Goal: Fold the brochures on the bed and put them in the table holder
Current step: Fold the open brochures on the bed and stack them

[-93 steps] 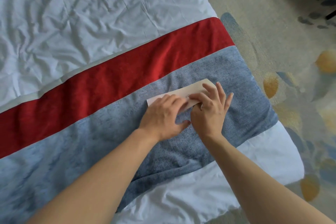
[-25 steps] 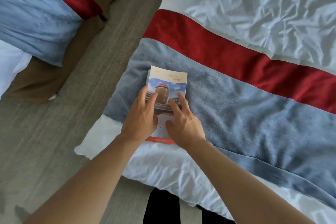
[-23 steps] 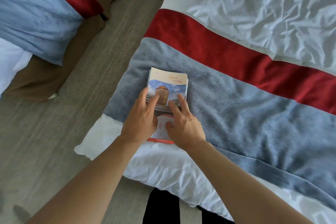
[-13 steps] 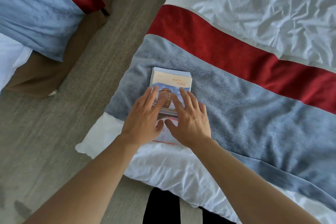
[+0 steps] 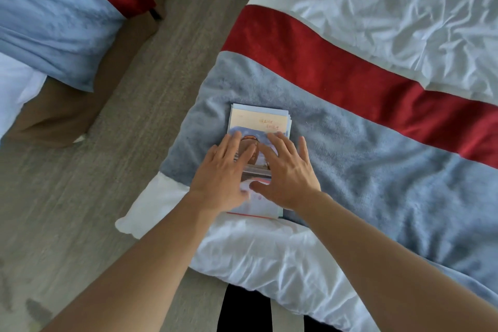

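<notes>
On the grey-blue band of the bed runner [image 5: 363, 170], near the bed's corner, lies a stack of brochures [image 5: 258, 121]. Its long axis runs from the person outward, almost straight up the view with a slight lean to the right; the near short edge, trimmed with a red strip, reaches the seam where the runner meets the white sheet [image 5: 264, 250], and the far short edge points toward the red band [image 5: 336, 72] of the runner. The top cover shows a pale upper panel with small lettering and a picture below it, so the cover reads upright from the person's side. A few sheets underneath peek out at the far and right edges, so the stack is not quite squared.

Both hands lie flat on the top cover with fingers straight and spread, gripping nothing. The left hand [image 5: 221, 175] covers the left half, its fingertips reaching the picture. The right hand [image 5: 288, 172] covers the right half, its thumb stretched across the lower cover toward the left hand, its little finger out past the stack's right edge over the runner.

Left of the bed runs a strip of wood-look floor [image 5: 151, 89], and beyond it the corner of a second bed [image 5: 54, 21] with the same blue and red runner.
</notes>
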